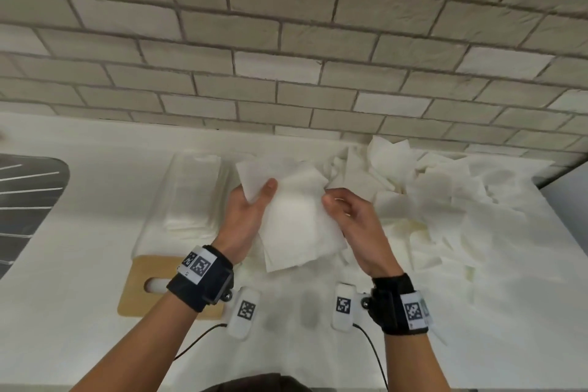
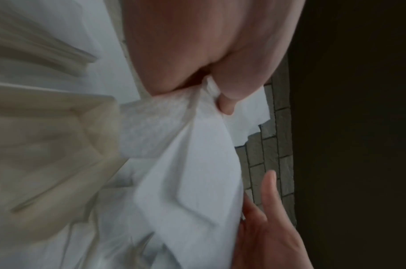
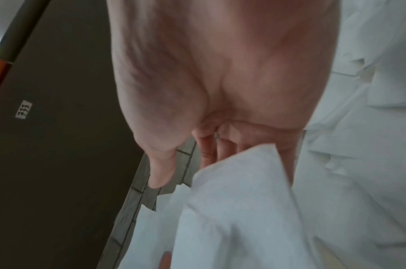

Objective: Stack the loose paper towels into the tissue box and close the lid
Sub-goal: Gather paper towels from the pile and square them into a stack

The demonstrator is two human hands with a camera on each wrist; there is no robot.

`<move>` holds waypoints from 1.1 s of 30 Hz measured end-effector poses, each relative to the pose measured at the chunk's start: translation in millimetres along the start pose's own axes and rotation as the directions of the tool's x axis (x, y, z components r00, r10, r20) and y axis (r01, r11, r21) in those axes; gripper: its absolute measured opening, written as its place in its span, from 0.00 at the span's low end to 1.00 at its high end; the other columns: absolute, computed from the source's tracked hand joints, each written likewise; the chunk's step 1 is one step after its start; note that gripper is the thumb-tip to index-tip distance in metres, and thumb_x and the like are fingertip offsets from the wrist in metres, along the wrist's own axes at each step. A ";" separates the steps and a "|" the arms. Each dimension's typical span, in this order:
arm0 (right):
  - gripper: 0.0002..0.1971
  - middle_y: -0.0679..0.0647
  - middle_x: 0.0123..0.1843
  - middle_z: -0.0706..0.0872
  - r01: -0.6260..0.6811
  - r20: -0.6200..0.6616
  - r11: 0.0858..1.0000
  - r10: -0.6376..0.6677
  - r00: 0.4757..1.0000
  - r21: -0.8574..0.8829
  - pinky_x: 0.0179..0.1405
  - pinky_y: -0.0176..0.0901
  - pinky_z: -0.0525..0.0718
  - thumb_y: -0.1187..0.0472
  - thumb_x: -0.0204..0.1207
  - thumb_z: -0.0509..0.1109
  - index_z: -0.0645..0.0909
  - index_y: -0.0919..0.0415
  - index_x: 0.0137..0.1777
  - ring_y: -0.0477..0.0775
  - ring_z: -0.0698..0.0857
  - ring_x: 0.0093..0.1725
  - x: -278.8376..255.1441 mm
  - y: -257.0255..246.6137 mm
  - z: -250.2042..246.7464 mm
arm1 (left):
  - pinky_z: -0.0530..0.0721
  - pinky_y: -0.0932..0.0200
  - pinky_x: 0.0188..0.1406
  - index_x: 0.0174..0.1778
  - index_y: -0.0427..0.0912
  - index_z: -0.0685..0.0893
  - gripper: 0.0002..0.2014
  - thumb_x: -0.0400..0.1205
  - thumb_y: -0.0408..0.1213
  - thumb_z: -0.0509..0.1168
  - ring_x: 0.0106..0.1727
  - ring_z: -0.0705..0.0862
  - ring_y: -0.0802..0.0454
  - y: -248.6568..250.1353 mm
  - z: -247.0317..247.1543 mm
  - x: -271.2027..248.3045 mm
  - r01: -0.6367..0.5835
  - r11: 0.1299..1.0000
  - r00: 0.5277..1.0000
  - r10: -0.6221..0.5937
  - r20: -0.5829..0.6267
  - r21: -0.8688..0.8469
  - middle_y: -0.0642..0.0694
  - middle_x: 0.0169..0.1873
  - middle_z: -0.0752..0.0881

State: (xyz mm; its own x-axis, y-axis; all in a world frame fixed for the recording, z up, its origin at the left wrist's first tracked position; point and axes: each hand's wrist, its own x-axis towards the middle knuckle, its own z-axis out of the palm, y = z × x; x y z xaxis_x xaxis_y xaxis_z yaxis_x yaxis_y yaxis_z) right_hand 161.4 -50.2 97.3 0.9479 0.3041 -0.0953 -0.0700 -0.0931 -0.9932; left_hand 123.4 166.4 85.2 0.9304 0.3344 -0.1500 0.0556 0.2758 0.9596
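Observation:
Both hands hold a small bundle of white paper towels (image 1: 296, 219) above the counter. My left hand (image 1: 251, 210) grips its left edge, thumb on top. My right hand (image 1: 346, 210) has its fingers curled round the right edge. In the left wrist view the towels (image 2: 192, 163) hang from my thumb and palm; in the right wrist view the towel (image 3: 238, 200) lies against my fingers. The clear tissue box (image 1: 187, 194) stands open to the left with some folded towels inside. Its wooden lid (image 1: 140, 289) with an oval slot lies flat near me, partly under my left wrist.
A heap of loose white paper towels (image 1: 439, 200) covers the right side of the white counter (image 1: 79, 328). A brick wall (image 1: 286, 41) runs behind. A dark sink drainer (image 1: 25, 200) sits at the far left. The counter's right edge drops off at the corner.

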 end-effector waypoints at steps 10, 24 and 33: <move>0.10 0.47 0.45 0.96 0.091 -0.037 0.963 -0.104 0.994 -0.255 0.56 0.55 0.90 0.47 0.84 0.80 0.96 0.52 0.49 0.49 0.94 0.49 4.1 -15.7 29.6 | 0.86 0.34 0.73 0.74 0.42 0.86 0.26 0.79 0.33 0.82 0.68 0.92 0.44 -0.5 -59.3 -17.9 0.012 0.998 0.995 -0.018 -0.100 -0.063 0.44 0.65 0.93; 0.13 0.60 0.48 0.91 -0.109 -0.140 0.808 0.033 0.990 -0.579 0.43 0.40 0.82 0.72 0.87 0.62 0.83 0.58 0.63 0.52 0.88 0.41 48.6 75.5 120.0 | 0.89 0.35 0.69 0.67 0.39 0.90 0.29 0.70 0.39 0.86 0.62 0.94 0.45 28.6 -148.6 -22.9 -0.003 0.999 0.960 0.017 -0.279 0.049 0.45 0.59 0.95; 0.18 0.65 0.72 0.85 -0.014 0.055 0.283 0.234 0.971 -0.959 0.62 0.47 0.84 0.65 0.90 0.65 0.73 0.69 0.77 0.64 0.87 0.69 53.2 87.6 143.2 | 0.90 0.33 0.67 0.65 0.34 0.90 0.25 0.72 0.33 0.85 0.61 0.95 0.41 31.9 -131.2 -25.6 0.000 0.999 0.981 0.006 -0.195 0.034 0.40 0.58 0.95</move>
State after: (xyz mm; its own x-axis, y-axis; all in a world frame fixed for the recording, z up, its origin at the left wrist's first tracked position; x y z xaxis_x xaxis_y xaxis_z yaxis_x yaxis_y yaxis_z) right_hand 161.2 93.5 -4.3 0.8864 0.3259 -0.3287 0.2653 -0.9396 -0.2161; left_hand 53.9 284.9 88.4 0.8424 0.5052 -0.1875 0.0683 0.2450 0.9671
